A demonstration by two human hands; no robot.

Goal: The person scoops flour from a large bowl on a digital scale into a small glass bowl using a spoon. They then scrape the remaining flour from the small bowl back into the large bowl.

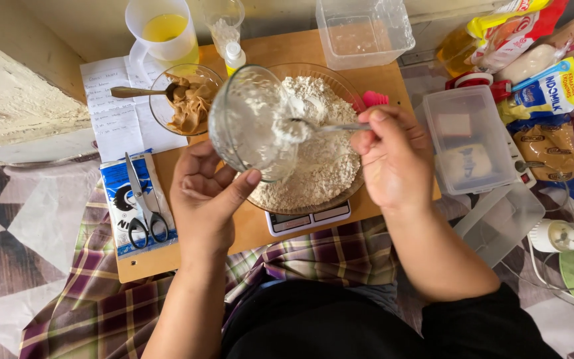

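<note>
At the centre of the frame the person's left hand was closed around a tilted clear glass bowl, thumb pressed on its lower rim, holding its mouth over a larger glass bowl of flour that sat on a small digital scale. The right hand, just right of centre, had its fingers pinched shut on the handle of a metal spoon, whose bowl reached inside the tilted bowl among the flour clinging to the glass. The step in hand looked like scraping the last flour out into the big bowl; the next move would seem to call for a steady tilt and short strokes along the glass wall so that nothing fell past the rim onto the wooden worktop. In the upper left stood a small bowl of brown paste with its own spoon and a measuring jug of yellow liquid; scissors lay on a blue packet at the left.
</note>
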